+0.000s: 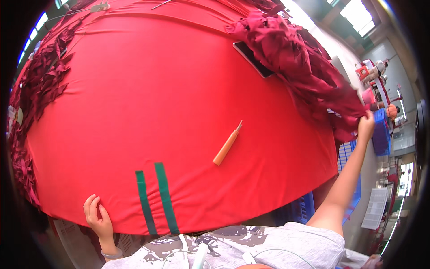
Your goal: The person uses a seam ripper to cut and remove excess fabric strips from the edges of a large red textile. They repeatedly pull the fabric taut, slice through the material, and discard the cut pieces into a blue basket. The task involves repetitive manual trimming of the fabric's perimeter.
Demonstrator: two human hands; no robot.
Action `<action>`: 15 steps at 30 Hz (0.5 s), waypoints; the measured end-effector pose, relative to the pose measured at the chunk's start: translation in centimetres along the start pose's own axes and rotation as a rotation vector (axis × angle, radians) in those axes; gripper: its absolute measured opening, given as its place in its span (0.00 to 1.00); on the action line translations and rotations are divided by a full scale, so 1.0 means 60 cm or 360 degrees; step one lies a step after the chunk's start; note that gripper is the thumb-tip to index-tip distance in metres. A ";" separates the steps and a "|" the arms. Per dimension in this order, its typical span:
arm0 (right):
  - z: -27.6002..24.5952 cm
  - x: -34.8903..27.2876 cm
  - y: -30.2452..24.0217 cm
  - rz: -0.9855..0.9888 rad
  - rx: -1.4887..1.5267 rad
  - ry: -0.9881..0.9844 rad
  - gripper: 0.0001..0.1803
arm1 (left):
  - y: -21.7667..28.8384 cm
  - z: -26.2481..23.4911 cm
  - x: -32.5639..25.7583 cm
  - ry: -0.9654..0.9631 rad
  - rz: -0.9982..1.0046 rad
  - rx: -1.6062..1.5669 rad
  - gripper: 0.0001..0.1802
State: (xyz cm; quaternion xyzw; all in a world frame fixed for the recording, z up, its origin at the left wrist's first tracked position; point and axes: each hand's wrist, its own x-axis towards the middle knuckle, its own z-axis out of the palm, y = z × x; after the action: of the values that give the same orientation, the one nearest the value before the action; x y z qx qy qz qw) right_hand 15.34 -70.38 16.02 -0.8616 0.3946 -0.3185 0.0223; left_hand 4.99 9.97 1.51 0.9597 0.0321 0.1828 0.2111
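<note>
A wide sheet of bright red fabric (148, 98) covers the table. My left hand (97, 217) rests on its near edge at the lower left, fingers curled over the hem. My right hand (366, 126) reaches far out to the right and grips the dark red pile of cut cloth pieces (309, 67) at its lower end. An orange-handled tool (227, 145) lies on the fabric between my hands. Two green strips (154, 197) run across the fabric near my left hand.
More dark red cloth scraps (42, 80) line the table's left edge. A flat dark tablet-like object (253, 58) lies partly under the right pile. Blue crates (380, 132) stand to the right below the table, with machines (371, 71) and another person beyond.
</note>
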 end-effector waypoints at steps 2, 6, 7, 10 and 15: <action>-0.006 -0.086 -0.077 0.0126 -0.0978 -0.0364 0.30 | -0.003 -0.011 -0.009 0.0011 -0.0006 0.0036 0.13; 0.002 -0.161 -0.211 -0.0726 0.0735 -0.1023 0.29 | -0.004 -0.010 -0.014 0.0033 -0.0037 0.0009 0.13; 0.028 -0.171 -0.246 -0.0846 0.0832 -0.1168 0.28 | -0.005 -0.010 -0.014 0.0027 -0.0030 0.0005 0.13; 0.164 -0.148 -0.329 -0.1574 -0.0006 -0.0539 0.44 | -0.005 -0.007 -0.013 0.0027 -0.0026 -0.0025 0.12; 0.248 -0.079 -0.442 -0.0986 -0.0069 -0.0791 0.46 | 0.000 -0.010 -0.012 0.0025 -0.0012 -0.0047 0.11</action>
State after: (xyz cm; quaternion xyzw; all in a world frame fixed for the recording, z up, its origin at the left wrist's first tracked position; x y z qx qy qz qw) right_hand 39.14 -52.00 9.33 -0.9909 0.1051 -0.0837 0.0017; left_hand 4.12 10.07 1.76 0.9549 0.0346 0.1900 0.2255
